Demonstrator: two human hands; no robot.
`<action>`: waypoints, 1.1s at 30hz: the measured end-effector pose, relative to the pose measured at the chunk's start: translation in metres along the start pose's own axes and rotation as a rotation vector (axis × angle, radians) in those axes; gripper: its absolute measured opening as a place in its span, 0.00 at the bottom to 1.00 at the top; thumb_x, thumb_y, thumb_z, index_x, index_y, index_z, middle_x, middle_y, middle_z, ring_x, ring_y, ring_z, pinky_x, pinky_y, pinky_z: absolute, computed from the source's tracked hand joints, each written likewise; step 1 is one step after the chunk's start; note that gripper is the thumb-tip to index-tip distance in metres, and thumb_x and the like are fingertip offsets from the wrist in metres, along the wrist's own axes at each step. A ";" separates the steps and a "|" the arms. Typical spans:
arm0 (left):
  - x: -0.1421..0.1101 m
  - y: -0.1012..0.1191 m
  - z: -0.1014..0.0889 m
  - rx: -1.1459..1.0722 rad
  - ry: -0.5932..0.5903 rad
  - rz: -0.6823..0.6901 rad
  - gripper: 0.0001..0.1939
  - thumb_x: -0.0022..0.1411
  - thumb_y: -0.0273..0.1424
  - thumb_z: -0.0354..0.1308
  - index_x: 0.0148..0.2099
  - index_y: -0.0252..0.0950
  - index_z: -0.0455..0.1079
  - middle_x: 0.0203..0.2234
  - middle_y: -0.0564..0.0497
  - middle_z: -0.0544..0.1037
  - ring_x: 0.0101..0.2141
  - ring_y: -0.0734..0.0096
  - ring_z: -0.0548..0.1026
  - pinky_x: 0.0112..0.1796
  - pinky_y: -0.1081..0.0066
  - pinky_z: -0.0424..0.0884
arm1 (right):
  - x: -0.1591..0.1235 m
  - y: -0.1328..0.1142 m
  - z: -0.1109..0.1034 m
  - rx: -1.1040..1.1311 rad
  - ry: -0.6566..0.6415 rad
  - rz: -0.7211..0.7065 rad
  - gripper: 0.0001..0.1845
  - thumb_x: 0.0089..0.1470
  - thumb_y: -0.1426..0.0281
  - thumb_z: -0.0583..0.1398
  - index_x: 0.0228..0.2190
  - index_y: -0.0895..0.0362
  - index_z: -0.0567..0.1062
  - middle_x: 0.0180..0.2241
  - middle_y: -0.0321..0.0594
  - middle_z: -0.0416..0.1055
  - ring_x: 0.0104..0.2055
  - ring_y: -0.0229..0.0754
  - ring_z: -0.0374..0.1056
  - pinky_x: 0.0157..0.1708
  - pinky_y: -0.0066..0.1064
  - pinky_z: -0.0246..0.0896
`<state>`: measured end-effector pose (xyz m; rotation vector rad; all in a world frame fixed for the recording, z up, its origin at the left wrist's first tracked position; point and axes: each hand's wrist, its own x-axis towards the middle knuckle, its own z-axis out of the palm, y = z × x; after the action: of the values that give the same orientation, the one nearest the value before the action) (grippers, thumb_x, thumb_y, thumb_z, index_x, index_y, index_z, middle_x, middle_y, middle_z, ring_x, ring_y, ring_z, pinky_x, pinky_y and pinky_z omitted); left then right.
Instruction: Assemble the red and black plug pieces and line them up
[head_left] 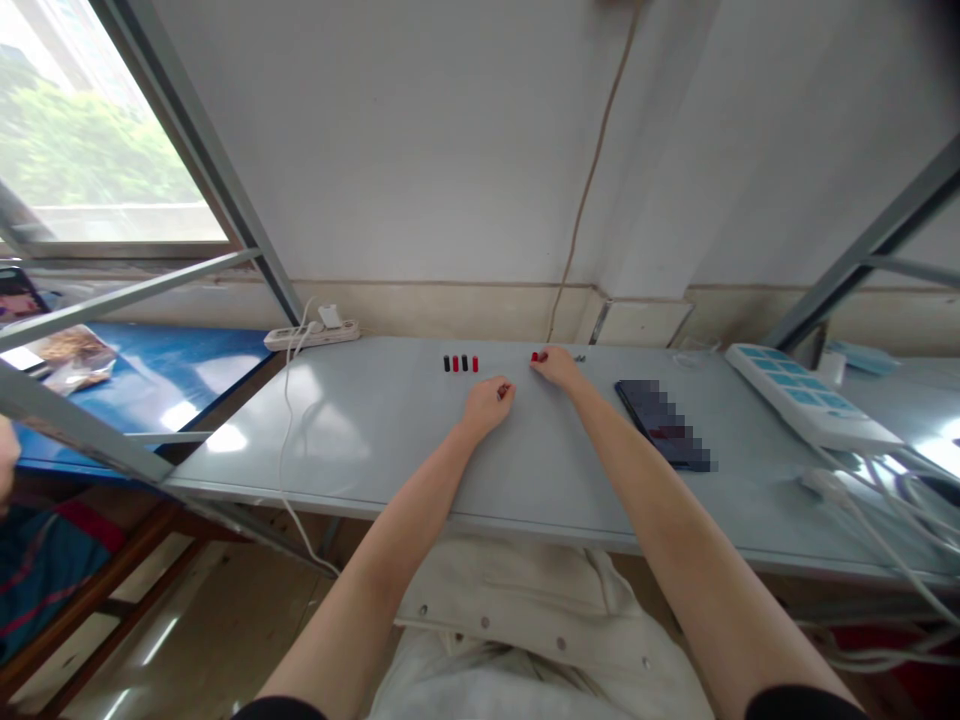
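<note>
Small black and red cylinders stand in a short row near the wall side of the grey table, a black cylinder (446, 364) at one end and a red cylinder (475, 365) at the other, colours alternating. My left hand (487, 404) rests just in front of that row with its fingers curled closed; a small dark thing seems to be between them, too tiny to make out. To the right, my right hand (556, 368) pinches another small red cylinder (535, 357) at the tabletop. Small metallic pieces (580, 358) lie just beyond that hand.
A dark flat object (664, 425), partly pixelated, lies right of my right forearm. Farther right is a white and blue power strip (810, 395) with cables. Another white power strip (313, 335) sits back left, its cord (285, 430) crossing the table. Someone's hand (6, 455) shows at far left.
</note>
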<state>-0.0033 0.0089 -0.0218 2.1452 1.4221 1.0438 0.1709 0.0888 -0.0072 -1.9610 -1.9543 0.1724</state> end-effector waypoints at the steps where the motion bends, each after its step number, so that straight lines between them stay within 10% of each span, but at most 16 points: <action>1: 0.000 0.000 0.000 0.001 -0.001 -0.001 0.11 0.56 0.33 0.47 0.30 0.35 0.69 0.21 0.51 0.71 0.22 0.76 0.64 0.28 0.75 0.59 | 0.000 0.000 -0.001 -0.004 -0.013 -0.004 0.09 0.45 0.68 0.58 0.28 0.60 0.74 0.31 0.46 0.73 0.34 0.41 0.67 0.32 0.28 0.58; 33: 0.002 -0.004 -0.002 0.046 0.021 -0.047 0.11 0.56 0.34 0.48 0.37 0.36 0.69 0.23 0.51 0.73 0.25 0.73 0.68 0.30 0.74 0.62 | 0.001 0.001 -0.008 0.034 -0.140 0.016 0.08 0.42 0.72 0.59 0.29 0.61 0.74 0.25 0.43 0.72 0.28 0.39 0.67 0.29 0.27 0.57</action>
<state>-0.0067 0.0119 -0.0223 2.1276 1.5128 1.0287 0.1745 0.0883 -0.0002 -1.9918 -2.0084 0.3537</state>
